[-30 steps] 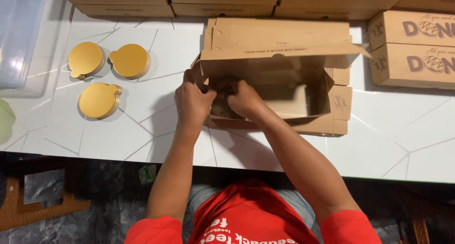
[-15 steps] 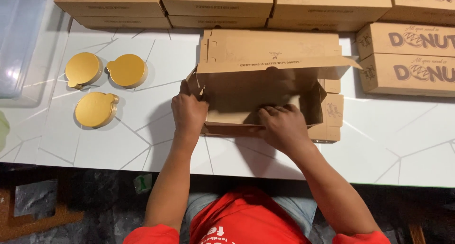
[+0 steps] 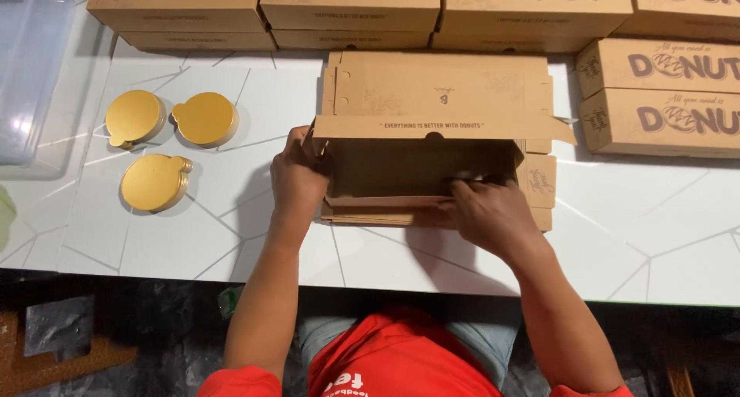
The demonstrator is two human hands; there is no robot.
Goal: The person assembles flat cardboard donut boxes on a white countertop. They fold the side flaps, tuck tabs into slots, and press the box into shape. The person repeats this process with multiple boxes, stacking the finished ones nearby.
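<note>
We have a half-formed brown cardboard box [image 3: 432, 162] in the middle of the white table [image 3: 663, 235], its lid standing open on the far side and its near wall low toward us. Our left hand [image 3: 297, 181] is closed around the box's left end, fingers curled over the upright side flap there, and our right hand [image 3: 489, 212] presses on the near wall toward the right, fingertips hooked over its rim into the dark inside; how tightly either hand pinches the card we cannot tell. The risk we see is in the folding: if the right hand bears down while the left end wall is not square, the near wall could crease off its score line or a tab [image 3: 539, 183] on the right end could bend outside instead of tucking in (that right end looks loose, with flaps splayed out). A hard push could also slide the whole box toward the finished boxes [image 3: 655, 96] stacked at the far right, which stand just beside it. The three gold round boards [image 3: 158, 181] to the left lie well apart and seem safe from our elbows.
</note>
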